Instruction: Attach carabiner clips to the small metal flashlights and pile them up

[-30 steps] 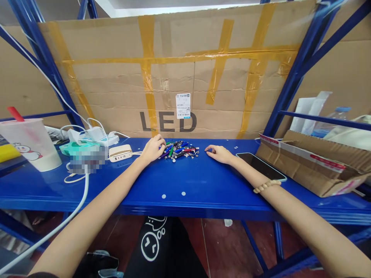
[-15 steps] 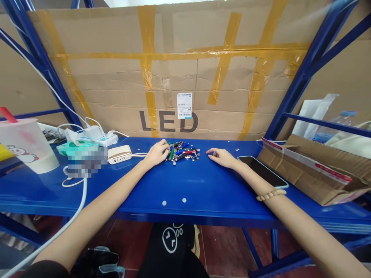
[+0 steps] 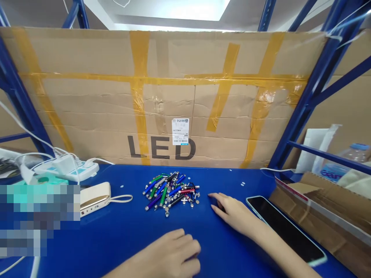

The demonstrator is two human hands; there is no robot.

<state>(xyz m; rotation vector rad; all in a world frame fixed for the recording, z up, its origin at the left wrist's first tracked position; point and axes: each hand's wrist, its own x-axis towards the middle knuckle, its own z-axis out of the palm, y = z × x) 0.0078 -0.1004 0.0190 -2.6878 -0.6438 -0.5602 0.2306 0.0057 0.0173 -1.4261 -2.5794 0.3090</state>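
**Left hand drawn back from the heap**

The left hand (image 3: pixel 169 255) has pulled back toward the near edge of the blue steel shelf (image 3: pixel 121 235), now at 6 o'clock from the heap, loosely curled and empty. The right hand (image 3: pixel 234 214) lies at 4 o'clock, fingers narrow together and empty, just beside the heap of small metal pens (image 3: pixel 171 195), perhaps laser pointers, though they are hard to tell at this size. A smartphone (image 3: pixel 285 227) lies at 4 o'clock, a power bank (image 3: pixel 94 199) at 9, and a taped cardboard sheet (image 3: pixel 232 104) printed "LED" stands at 12.
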